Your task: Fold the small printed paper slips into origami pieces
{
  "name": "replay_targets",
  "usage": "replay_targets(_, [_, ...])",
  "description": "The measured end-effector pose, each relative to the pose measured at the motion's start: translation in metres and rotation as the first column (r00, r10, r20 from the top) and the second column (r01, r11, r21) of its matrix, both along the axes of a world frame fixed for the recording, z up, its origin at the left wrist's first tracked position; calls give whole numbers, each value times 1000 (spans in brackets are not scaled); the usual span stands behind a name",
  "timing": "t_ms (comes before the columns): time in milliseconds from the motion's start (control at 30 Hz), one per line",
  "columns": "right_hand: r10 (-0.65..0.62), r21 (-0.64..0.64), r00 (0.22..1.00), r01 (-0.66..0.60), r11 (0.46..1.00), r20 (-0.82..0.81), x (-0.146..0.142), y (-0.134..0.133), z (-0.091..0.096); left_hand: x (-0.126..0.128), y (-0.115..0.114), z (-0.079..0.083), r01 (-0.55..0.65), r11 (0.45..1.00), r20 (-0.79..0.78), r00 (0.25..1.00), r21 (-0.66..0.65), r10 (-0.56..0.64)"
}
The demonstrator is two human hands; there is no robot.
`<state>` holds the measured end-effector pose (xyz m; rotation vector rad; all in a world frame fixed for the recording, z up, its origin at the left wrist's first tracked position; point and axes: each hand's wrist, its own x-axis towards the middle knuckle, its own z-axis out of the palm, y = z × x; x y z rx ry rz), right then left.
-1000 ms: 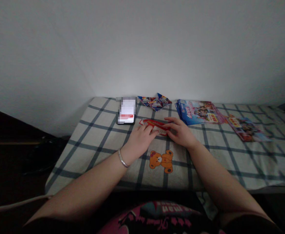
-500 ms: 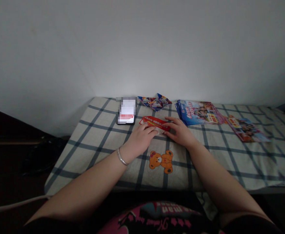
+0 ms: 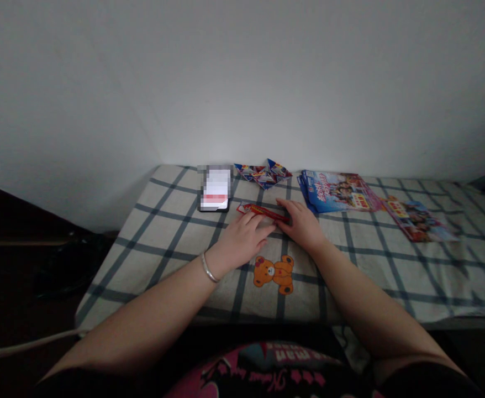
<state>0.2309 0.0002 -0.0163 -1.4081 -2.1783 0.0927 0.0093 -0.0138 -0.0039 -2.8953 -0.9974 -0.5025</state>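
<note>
A small red folded paper (image 3: 256, 209) lies flat on the checked cloth (image 3: 163, 237) in front of me. My left hand (image 3: 242, 237), with a silver bangle on the wrist, rests on its near edge with fingers stretched flat. My right hand (image 3: 302, 224) presses on the paper's right end, fingers laid flat and together. Part of the paper is hidden under both hands.
A lit phone (image 3: 215, 189) lies just left of the paper. A folded paper shape (image 3: 263, 172) sits by the wall. Blue leaflets (image 3: 336, 190) and another leaflet (image 3: 420, 220) lie to the right. An orange bear print (image 3: 274, 273) marks the cloth. The cloth's left edge drops into dark space.
The red paper has been folded narrower and pressed flat. My right hand slid a little left onto it; my left hand stayed in place.
</note>
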Motion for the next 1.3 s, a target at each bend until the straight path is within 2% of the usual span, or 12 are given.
replay_targets(233, [67, -18, 996, -68, 998, -61, 7, 3, -2, 2, -4, 0, -26, 1000, -54, 998, 12, 27])
replay_targets(400, [118, -53, 992, -121, 991, -48, 7, 2, -1, 4, -7, 2, -51, 999, -64, 997, 4, 51])
replay_targets(700, [227, -24, 974, -227, 974, -29, 7, 1, 4, 3, -7, 6, 2, 1000, -40, 999, 10, -1])
replay_targets(800, [233, -21, 973, -233, 972, -4, 6, 0, 6, 3, -7, 6, 17, 999, -12, 1000, 46, -16])
replay_targets(1000, [241, -15, 969, -241, 971, 46, 5, -3, 10, -1, -1, -1, -48, 993, 52, 998, 106, 43])
replay_targets(1100, [250, -24, 965, -249, 968, 73, 6, -5, 11, -4, 6, -7, -115, 992, 47, 993, 54, 112])
replay_targets(1300, [207, -27, 967, -206, 978, 149, 2, -8, 11, -5, 11, -8, -126, 992, 7, 992, -1, 126])
